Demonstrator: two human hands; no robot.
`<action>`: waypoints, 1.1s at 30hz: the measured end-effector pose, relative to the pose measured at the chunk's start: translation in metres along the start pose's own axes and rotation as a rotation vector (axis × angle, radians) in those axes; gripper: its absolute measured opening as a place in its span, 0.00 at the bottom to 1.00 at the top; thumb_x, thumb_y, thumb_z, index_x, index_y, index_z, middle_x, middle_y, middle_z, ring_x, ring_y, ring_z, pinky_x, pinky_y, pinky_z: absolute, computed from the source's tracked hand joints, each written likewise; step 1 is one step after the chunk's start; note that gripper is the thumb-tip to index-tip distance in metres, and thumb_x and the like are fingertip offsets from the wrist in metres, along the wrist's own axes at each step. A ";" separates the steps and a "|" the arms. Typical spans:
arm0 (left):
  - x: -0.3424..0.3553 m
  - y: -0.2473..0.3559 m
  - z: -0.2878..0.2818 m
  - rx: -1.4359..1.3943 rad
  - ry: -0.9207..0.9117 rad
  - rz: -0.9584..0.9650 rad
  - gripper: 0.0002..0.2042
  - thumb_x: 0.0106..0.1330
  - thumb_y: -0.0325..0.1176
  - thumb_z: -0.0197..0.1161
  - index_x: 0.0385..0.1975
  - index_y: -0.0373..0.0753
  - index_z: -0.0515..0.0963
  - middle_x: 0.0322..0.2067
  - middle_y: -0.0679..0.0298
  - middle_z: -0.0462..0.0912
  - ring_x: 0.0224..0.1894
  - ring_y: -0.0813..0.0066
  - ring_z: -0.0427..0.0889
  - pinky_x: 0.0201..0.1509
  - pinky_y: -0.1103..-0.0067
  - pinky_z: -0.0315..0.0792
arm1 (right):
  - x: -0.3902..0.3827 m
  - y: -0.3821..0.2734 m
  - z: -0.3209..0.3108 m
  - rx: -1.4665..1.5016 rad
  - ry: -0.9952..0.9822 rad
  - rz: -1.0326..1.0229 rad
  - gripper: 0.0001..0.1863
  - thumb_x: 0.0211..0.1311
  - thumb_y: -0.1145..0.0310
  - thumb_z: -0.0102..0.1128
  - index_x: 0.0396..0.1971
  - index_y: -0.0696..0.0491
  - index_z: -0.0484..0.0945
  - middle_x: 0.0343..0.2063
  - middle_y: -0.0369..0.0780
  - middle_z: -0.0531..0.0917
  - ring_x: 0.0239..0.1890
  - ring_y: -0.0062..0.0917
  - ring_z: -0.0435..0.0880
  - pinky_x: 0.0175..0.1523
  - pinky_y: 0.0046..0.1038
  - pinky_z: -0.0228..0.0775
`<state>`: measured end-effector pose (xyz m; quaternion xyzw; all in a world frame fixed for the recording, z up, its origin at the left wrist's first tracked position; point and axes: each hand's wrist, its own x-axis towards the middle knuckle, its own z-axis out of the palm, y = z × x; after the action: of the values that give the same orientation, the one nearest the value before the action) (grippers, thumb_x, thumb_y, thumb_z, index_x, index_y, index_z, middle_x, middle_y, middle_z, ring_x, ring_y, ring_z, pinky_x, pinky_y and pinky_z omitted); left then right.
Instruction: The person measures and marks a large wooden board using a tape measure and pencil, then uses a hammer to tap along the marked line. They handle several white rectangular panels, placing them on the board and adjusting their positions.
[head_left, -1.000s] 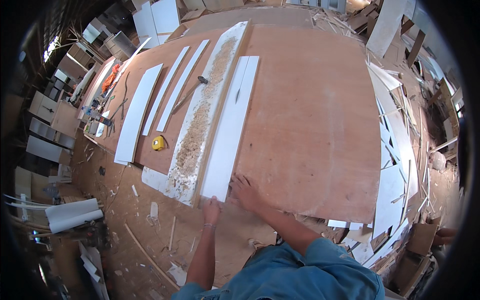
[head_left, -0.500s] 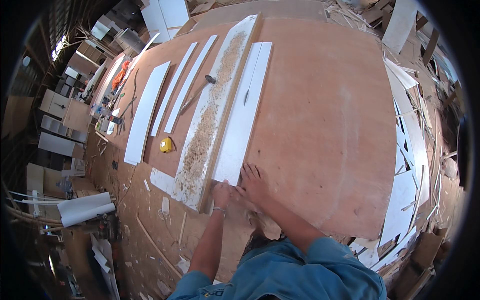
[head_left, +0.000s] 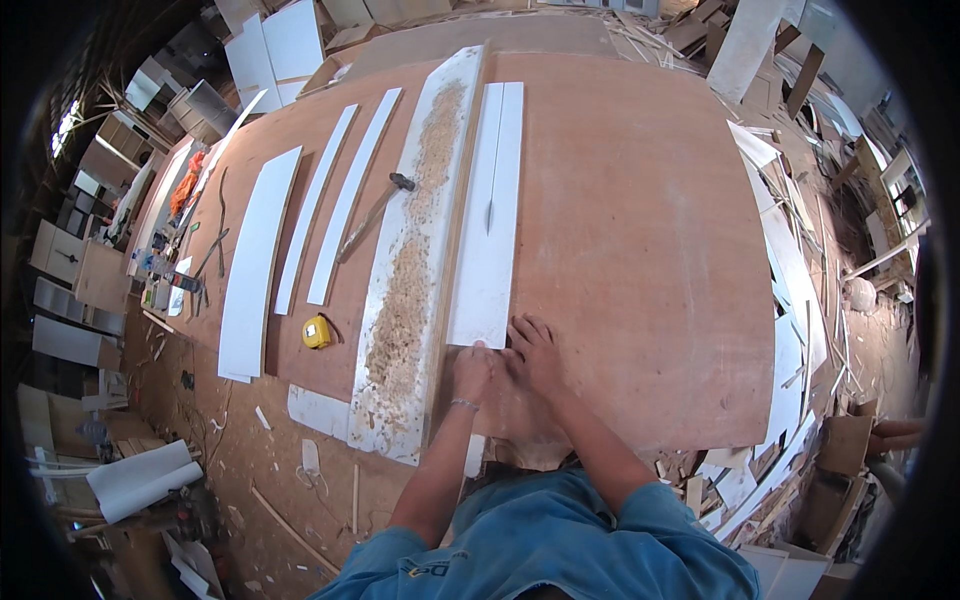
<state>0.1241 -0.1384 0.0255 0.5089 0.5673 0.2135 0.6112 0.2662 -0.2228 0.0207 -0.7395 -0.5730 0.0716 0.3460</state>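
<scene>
A long white board [head_left: 478, 290] lies along the right side of a thicker plank [head_left: 372, 412] strewn with sawdust. From the board's far end a thin cut line runs to a slim dark shape [head_left: 489, 218], which looks like a saw blade's edge coming up through it. My left hand [head_left: 473, 372] is closed at the board's near end, thumb on its edge; its other fingers are partly hidden. Beside the near right corner, my right hand [head_left: 537, 355] has its fingers stretched out and touching the board's edge. Both hands stay well short of the dark shape.
A hammer [head_left: 370, 218] rests against the plank's left side. Left of it lie two narrow white strips [head_left: 318, 205], a wider white panel [head_left: 258, 265] and a yellow tape measure [head_left: 317, 331]. Offcuts [head_left: 790, 340] pile up at right, where another person's arm [head_left: 897, 435] shows.
My hands and the white board have slid away from me along the plank. The cut line in the board is longer. The whole view has also shifted.
</scene>
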 end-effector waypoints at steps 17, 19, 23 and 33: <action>0.154 0.366 -0.100 0.834 -0.113 0.680 0.24 0.78 0.49 0.53 0.47 0.29 0.80 0.38 0.56 0.88 0.42 0.66 0.85 0.52 0.71 0.76 | 0.099 0.052 0.011 -0.023 0.096 0.058 0.26 0.58 0.55 0.72 0.57 0.43 0.85 0.70 0.48 0.70 0.77 0.41 0.59 0.79 0.50 0.45; 0.195 0.382 -0.057 0.763 -0.239 0.607 0.27 0.79 0.52 0.51 0.53 0.30 0.79 0.46 0.53 0.87 0.52 0.64 0.83 0.62 0.70 0.71 | 0.108 0.056 0.012 -0.015 0.079 0.078 0.26 0.57 0.54 0.72 0.57 0.42 0.85 0.71 0.47 0.69 0.78 0.41 0.58 0.80 0.50 0.44; 0.277 0.375 0.017 1.054 -0.339 0.681 0.33 0.81 0.58 0.37 0.59 0.32 0.76 0.59 0.48 0.80 0.67 0.56 0.75 0.75 0.60 0.61 | 0.132 0.060 0.010 -0.037 0.033 0.102 0.26 0.60 0.51 0.69 0.59 0.40 0.84 0.73 0.46 0.66 0.79 0.40 0.56 0.80 0.50 0.43; 0.373 0.336 0.078 1.995 -0.444 0.633 0.29 0.83 0.51 0.23 0.74 0.53 0.67 0.70 0.52 0.71 0.80 0.40 0.49 0.78 0.36 0.28 | 0.174 0.084 0.005 -0.079 0.075 0.146 0.25 0.61 0.51 0.66 0.59 0.39 0.84 0.72 0.47 0.68 0.78 0.41 0.57 0.80 0.51 0.45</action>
<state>0.4006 0.2763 0.1254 0.9304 0.2038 -0.2954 -0.0745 0.3885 -0.0733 0.0177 -0.7947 -0.5064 0.0463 0.3316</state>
